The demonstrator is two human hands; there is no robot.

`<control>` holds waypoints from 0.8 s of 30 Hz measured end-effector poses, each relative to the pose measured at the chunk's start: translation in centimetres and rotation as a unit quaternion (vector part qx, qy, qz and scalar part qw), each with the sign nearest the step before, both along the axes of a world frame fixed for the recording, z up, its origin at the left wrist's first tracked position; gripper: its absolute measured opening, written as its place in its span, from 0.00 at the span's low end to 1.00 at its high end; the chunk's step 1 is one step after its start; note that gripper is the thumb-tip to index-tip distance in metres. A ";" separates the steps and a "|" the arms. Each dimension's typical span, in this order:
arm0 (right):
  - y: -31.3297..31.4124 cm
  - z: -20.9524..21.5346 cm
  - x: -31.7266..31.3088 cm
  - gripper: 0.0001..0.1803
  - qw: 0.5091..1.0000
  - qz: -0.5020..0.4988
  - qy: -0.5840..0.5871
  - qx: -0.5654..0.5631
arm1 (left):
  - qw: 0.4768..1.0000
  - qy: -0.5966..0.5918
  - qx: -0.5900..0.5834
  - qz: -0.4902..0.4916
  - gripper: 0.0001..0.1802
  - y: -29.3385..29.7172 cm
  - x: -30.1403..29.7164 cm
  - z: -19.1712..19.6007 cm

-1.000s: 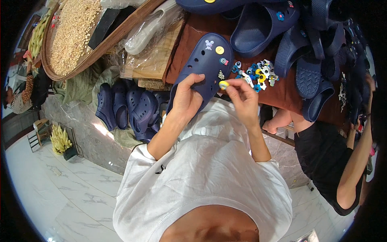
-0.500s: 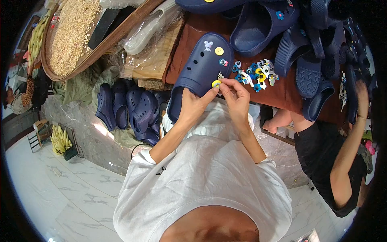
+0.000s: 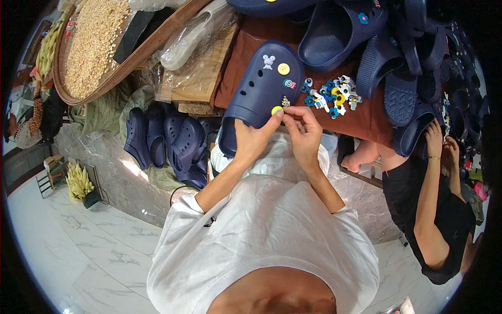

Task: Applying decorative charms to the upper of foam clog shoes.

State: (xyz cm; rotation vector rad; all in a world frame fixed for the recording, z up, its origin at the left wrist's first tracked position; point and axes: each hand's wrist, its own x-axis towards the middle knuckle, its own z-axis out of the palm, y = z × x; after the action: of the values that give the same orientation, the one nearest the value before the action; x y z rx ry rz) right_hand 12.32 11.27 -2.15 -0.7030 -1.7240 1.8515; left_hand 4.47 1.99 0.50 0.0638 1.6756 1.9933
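Note:
A navy clog (image 3: 255, 98) lies toe-away in front of me, its toe on the brown cloth and its heel toward my lap. My left hand (image 3: 253, 138) grips it, fingers inside the opening and thumb on top against a round yellow charm (image 3: 276, 110). Close to that charm, my right hand (image 3: 305, 131) has thumb and forefinger pinched together; anything between them is hidden. Also fixed in the upper are a grey mouse-like charm (image 3: 269, 62), a yellow button charm (image 3: 283, 69), a swirled candy charm (image 3: 289, 83) and a small pale charm (image 3: 285, 100). Several holes are bare.
Loose charms (image 3: 334, 97) are heaped on the brown cloth (image 3: 366, 121) right of the clog. More navy clogs (image 3: 400, 99) crowd the right; others (image 3: 178, 138) hang at left. A grain-filled tray (image 3: 97, 47) is far left. A co-worker's arm (image 3: 430, 193) reaches in at right.
My right fingertips have drawn slightly back from the yellow charm, and the clog has shifted a little left. The co-worker's raised arm has come down to the clogs, where both hands now show.

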 end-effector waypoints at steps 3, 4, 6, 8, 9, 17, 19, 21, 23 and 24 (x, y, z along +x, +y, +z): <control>0.4 0.3 -0.2 0.06 1.000 0.017 0.000 0.012 | 1.000 0.010 -0.015 -0.022 0.18 -0.4 -0.1 0.1; 0.5 0.3 -0.2 0.06 1.000 0.022 -0.004 0.008 | 1.000 0.007 -0.007 -0.026 0.18 -0.4 -0.2 0.1; 0.6 0.2 -0.3 0.06 1.000 0.026 -0.008 0.003 | 1.000 0.003 0.001 -0.030 0.18 -0.5 -0.2 0.1; 0.7 -0.2 -0.3 0.06 1.000 0.023 0.002 -0.012 | 0.998 0.018 -0.035 -0.049 0.17 -0.6 -0.2 0.1; 0.7 -0.3 -0.4 0.06 1.000 0.023 0.002 -0.012 | 0.998 0.017 -0.035 -0.049 0.17 -0.6 -0.2 0.1; 0.6 -1.5 -0.5 0.07 0.997 0.033 0.020 0.066 | 1.000 0.010 -0.020 -0.012 0.21 -0.3 -0.4 -0.3; 0.5 -0.7 -0.6 0.08 0.997 0.031 0.014 0.070 | 0.999 0.019 -0.026 -0.013 0.20 -0.2 -0.4 -0.6; 0.1 -0.4 -0.4 0.08 0.997 0.030 0.008 0.075 | 0.999 0.029 -0.033 -0.014 0.19 -0.2 -0.3 -0.8; -0.1 -0.4 -0.2 0.09 0.997 0.016 0.001 0.074 | 0.999 0.042 -0.021 -0.017 0.17 -0.1 -0.3 -0.8; -0.2 -0.5 -0.1 0.09 0.997 0.015 0.002 0.073 | 0.999 0.042 -0.021 -0.017 0.17 -0.1 -0.3 -0.8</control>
State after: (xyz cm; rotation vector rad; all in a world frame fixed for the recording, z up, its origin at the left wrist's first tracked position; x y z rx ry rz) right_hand 12.24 11.05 -2.66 -0.6180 -1.8562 1.7233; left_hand 4.17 1.93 -0.31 0.1634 1.7560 1.9543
